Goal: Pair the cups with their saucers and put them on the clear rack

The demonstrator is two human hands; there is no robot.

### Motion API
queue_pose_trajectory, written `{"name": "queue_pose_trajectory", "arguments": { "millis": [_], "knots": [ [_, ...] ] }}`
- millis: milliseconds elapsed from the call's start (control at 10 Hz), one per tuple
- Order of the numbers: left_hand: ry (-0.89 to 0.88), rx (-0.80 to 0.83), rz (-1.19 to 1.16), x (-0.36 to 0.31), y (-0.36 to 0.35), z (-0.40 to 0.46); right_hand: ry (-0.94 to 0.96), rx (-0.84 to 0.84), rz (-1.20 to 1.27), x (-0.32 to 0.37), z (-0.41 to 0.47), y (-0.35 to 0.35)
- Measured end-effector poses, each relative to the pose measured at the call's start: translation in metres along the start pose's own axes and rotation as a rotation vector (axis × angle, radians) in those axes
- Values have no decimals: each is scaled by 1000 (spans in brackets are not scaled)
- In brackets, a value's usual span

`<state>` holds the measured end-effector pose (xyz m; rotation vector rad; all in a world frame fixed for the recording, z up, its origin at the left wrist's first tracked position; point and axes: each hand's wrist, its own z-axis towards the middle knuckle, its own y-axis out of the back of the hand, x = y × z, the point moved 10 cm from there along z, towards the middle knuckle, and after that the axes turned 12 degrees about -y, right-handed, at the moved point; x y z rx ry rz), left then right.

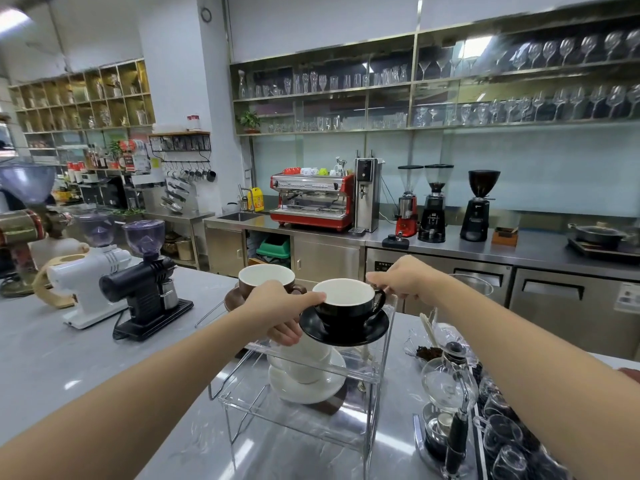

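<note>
A black cup point(346, 310) with a white inside sits on a black saucer point(346, 332), held over the top tier of the clear rack point(304, 407). My left hand point(277, 310) grips the saucer's left rim, thumb on the cup's edge. My right hand point(405, 278) pinches the cup's handle at the right. Behind them a brown cup point(265, 277) rests on its brown saucer point(233, 299) at the rack's back left. On the lower tier a white cup point(304, 362) stands on a white saucer point(304, 386).
A black grinder point(147, 292) and a white grinder point(93, 271) stand on the grey counter at the left. A siphon brewer point(446, 393) and several glass cups point(502, 441) crowd the right. A steel back counter holds a red espresso machine point(311, 199).
</note>
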<state>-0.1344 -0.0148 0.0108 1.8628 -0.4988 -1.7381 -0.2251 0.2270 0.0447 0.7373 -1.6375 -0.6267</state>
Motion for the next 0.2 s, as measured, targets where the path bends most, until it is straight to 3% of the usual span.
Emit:
{"name": "queue_pose_trajectory", "arguments": {
  "millis": [200],
  "knots": [
    [-437, -150, 385, -66, 7, -12, 108, -195, 0, 4, -36, 39]
  ]
}}
